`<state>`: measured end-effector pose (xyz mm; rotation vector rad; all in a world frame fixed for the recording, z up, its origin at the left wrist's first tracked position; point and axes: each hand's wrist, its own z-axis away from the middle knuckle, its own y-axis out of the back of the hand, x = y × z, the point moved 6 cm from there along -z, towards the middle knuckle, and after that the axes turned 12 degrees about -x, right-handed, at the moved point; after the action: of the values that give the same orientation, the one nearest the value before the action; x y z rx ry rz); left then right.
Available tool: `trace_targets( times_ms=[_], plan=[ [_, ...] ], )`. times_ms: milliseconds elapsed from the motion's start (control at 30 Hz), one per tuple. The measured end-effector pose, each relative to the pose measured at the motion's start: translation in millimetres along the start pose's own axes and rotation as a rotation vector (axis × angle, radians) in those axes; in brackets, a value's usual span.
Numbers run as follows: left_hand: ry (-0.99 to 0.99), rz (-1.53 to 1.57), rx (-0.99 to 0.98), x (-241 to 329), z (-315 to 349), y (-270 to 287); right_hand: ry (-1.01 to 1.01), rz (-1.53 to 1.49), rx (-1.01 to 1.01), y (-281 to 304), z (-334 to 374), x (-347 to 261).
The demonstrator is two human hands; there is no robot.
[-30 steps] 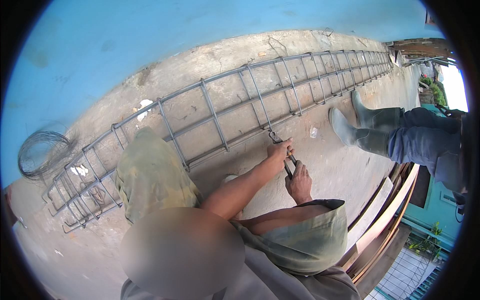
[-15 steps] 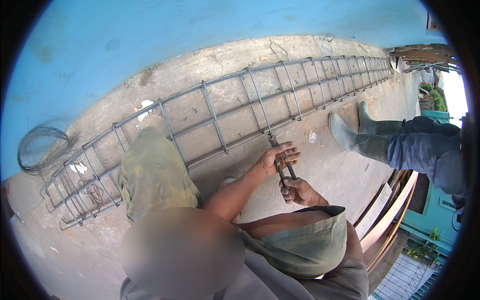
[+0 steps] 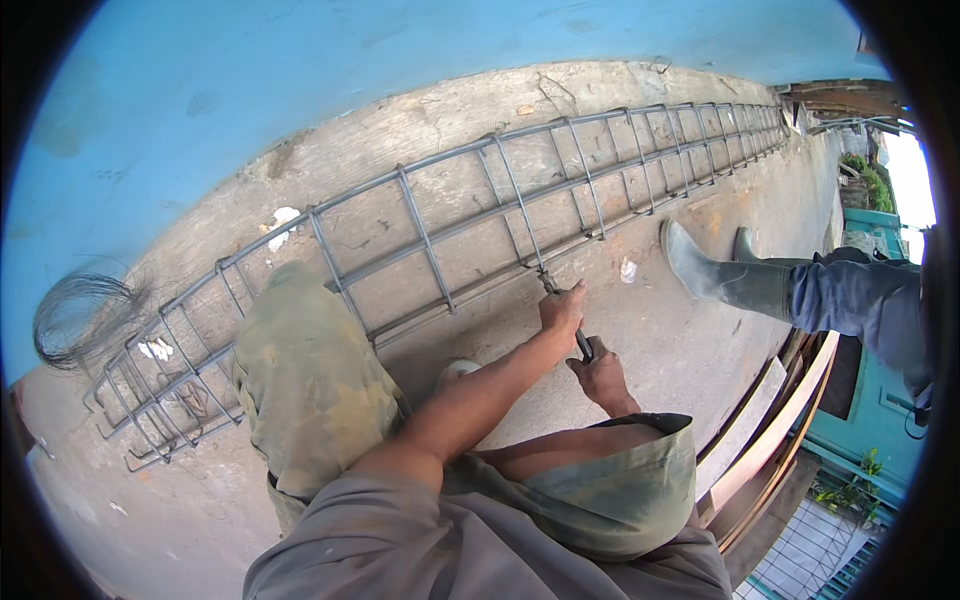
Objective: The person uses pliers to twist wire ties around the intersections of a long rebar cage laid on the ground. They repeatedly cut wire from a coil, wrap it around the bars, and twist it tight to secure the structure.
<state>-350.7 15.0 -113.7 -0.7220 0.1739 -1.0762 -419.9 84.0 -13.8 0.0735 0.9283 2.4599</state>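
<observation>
The left hand (image 3: 560,310) is closed around the top of a thin metal tying tool (image 3: 581,343), whose tip meets the near bar of the long rebar cage (image 3: 470,235) just beyond the knuckles. The right hand (image 3: 598,375) grips the tool's lower end, just below the left. Off past the right hand stands another person's rubber boot (image 3: 715,275). A wire coil (image 3: 80,315) lies well away, beyond the left hand.

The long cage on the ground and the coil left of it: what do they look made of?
Cage: apparently steel reinforcing bars, dull dark grey, thin bent hoops around long straight rods. Coil: looks like fine dark tying wire, loosely looped strands; its finish is too small to judge.
</observation>
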Motion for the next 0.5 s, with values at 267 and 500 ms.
trace_targets(
  times_ms=[267,500],
  plan=[
    [0.072,0.393,-0.539,5.8,16.4,-0.4,0.029,-1.029,-0.76,-16.0,-0.3,-1.1],
    [0.009,0.343,-0.051,-1.6,5.5,-5.1,0.227,0.214,0.244,2.2,14.2,-22.5]
  ],
)
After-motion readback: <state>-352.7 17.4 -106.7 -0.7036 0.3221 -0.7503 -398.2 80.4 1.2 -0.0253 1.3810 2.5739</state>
